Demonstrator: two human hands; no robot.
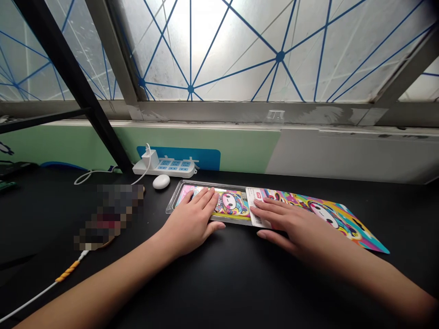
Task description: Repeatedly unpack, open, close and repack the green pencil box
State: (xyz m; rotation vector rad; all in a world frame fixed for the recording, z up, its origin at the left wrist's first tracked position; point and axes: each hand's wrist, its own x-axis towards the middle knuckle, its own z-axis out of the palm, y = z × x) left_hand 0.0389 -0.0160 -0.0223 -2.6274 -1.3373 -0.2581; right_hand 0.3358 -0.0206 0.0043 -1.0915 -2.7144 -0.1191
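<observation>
On the black desk [219,292], both hands lie flat and open — neither grips anything; the left hand [190,224] rests on a cartoon-printed card [231,204] seated in a clear plastic tray [170,205]; the right hand [291,224] covers a matching printed sheet [339,224], touching its barcode label [255,220]. Beyond them sit a white power strip [164,167] and a white mouse [161,181].

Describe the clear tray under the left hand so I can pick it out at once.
On the black desk under the window, just in front of the white power strip, lies a shallow clear plastic tray. The left hand rests on it. Unlike the cartoon-printed card at its right end, it has a transparent raised rim around a colourful printed insert.
</observation>
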